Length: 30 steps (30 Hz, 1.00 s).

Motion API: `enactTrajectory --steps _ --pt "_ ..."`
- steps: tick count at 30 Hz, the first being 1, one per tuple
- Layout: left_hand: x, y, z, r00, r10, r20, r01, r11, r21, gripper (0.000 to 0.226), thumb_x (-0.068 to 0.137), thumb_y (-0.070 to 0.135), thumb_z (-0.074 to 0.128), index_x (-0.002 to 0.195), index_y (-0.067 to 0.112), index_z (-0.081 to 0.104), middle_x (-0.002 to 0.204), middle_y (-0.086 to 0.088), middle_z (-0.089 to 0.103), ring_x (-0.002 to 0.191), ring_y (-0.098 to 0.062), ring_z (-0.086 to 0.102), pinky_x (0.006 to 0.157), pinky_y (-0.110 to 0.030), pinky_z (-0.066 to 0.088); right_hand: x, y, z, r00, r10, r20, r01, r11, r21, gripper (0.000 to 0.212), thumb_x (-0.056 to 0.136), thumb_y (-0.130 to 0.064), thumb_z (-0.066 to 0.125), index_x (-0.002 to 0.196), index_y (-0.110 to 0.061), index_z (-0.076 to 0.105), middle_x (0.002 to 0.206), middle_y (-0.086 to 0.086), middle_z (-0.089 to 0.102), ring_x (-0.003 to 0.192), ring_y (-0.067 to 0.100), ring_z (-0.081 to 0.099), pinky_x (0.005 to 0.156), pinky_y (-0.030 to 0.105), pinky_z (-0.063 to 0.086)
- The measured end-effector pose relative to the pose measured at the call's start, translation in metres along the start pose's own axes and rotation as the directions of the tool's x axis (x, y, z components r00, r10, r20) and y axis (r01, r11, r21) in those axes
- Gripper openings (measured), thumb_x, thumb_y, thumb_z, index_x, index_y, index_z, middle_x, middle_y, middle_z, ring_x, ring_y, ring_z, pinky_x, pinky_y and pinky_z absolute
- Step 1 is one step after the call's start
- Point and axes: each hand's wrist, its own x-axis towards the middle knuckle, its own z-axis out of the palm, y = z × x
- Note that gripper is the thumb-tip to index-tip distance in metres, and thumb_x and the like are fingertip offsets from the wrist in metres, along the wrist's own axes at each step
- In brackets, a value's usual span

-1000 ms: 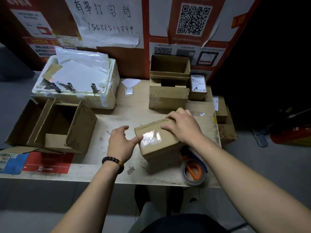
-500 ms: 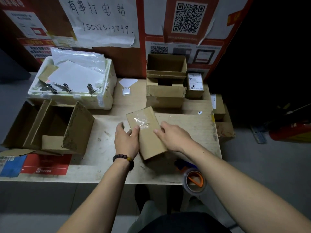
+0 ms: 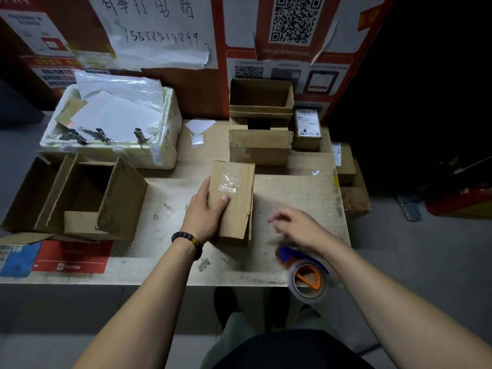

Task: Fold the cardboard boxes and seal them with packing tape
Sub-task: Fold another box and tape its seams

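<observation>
Sealing is the step in hand: the small cardboard box (image 3: 231, 199) lies flat on the desk (image 3: 300, 193), a patch of clear tape already on its top face. The left hand (image 3: 203, 215) holds its near-left side, thumb on top, fingers along the side. The right hand (image 3: 299, 226) hovers apart to the right, loose and holding nothing (motion-blurred). Just behind and below that grip sits the tape dispenser (image 3: 306, 278) at the desk's edge; reaching back for it looks like the next move.
</observation>
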Motion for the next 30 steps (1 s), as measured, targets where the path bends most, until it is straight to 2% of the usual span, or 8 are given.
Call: enactTrajectory --steps 3,6,9,12,15,24,27,30 --pt "-0.001 0.000 -0.002 1.000 -0.018 -0.009 0.018 1.000 -0.015 0.050 0.098 0.041 0.063 0.144 0.047 0.045 0.119 0.022 0.063 0.114 -0.013 0.062 0.102 -0.040 0.050 -0.007 0.045 -0.003 0.980 0.198 0.000 -0.155 0.769 -0.620 0.045 0.090 -0.017 0.065 0.132 -0.020 0.051 0.134 0.004 0.044 0.131 0.025 0.041 0.105 0.036 0.043" --pt "-0.004 0.001 -0.001 0.999 -0.034 -0.021 0.034 0.999 -0.015 0.049 0.096 0.041 0.067 0.141 0.048 0.049 0.111 0.032 0.061 0.112 -0.012 0.063 0.102 -0.040 0.051 -0.012 0.074 0.006 0.956 0.293 0.013 -0.194 0.664 -0.722 0.035 0.088 -0.022 0.064 0.121 -0.018 0.052 0.131 0.006 0.047 0.123 0.027 0.045 0.093 0.034 0.046" --pt "-0.006 0.001 -0.003 0.998 -0.042 -0.035 0.043 0.999 0.020 0.052 0.093 0.045 0.069 0.141 0.046 0.050 0.117 0.017 0.064 0.113 -0.014 0.062 0.102 -0.042 0.051 -0.013 0.087 0.013 0.971 0.237 -0.039 -0.194 0.676 -0.711 0.018 0.089 -0.023 0.062 0.103 -0.021 0.051 0.117 0.004 0.054 0.101 0.023 0.055 0.076 0.031 0.044" --pt "-0.009 -0.006 -0.006 0.998 -0.058 -0.030 0.059 0.996 0.065 0.056 0.087 0.054 0.068 0.140 0.050 0.049 0.122 0.003 0.065 0.113 -0.019 0.061 0.099 -0.047 0.053 -0.014 0.092 0.014 0.980 0.183 -0.074 -0.186 0.726 -0.663 0.029 0.085 -0.029 0.069 0.098 -0.020 0.045 0.105 0.001 0.053 0.089 0.019 0.051 0.069 0.029 0.039" --pt "-0.013 -0.008 -0.008 0.997 -0.062 -0.036 0.066 0.991 0.119 0.053 0.089 0.052 0.068 0.139 0.047 0.051 0.117 -0.002 0.068 0.111 -0.023 0.062 0.097 -0.047 0.053 -0.019 0.086 0.007 0.974 0.182 -0.138 -0.221 0.897 -0.382 0.042 0.079 -0.025 0.077 0.098 -0.017 0.040 0.092 0.002 0.059 0.080 0.018 0.058 0.058 0.030 0.042" --pt "-0.021 0.007 -0.006 0.989 -0.099 -0.109 0.123 0.963 0.240 0.063 0.091 0.049 0.070 0.145 0.023 0.051 0.130 -0.010 0.065 0.121 -0.030 0.058 0.101 -0.041 0.047 -0.055 0.016 -0.022 0.960 -0.198 -0.198 0.224 0.968 0.117 0.082 0.076 -0.003 0.082 0.134 -0.048 0.045 0.120 -0.010 0.057 0.109 0.014 0.061 0.083 0.030 0.058" --pt "-0.037 0.030 -0.006 0.961 0.109 -0.254 -0.027 0.952 0.306 0.060 0.092 0.050 0.068 0.140 0.017 0.055 0.128 -0.005 0.066 0.122 -0.025 0.057 0.102 -0.041 0.046 -0.066 0.001 -0.026 0.915 -0.294 -0.276 0.336 0.934 0.119 0.085 0.074 0.002 0.080 0.135 -0.048 0.048 0.129 -0.017 0.053 0.115 0.008 0.057 0.087 0.027 0.058" --pt "-0.059 0.065 -0.005 0.988 0.049 -0.148 -0.055 0.998 -0.042 0.038 0.092 0.049 0.070 0.119 0.022 0.070 0.105 0.006 0.076 0.105 -0.014 0.070 0.091 -0.038 0.056 -0.073 -0.006 -0.030 0.860 -0.392 -0.327 0.418 0.908 0.010 0.087 0.072 0.003 0.081 0.135 -0.048 0.050 0.127 -0.028 0.048 0.116 -0.001 0.052 0.088 0.017 0.053"
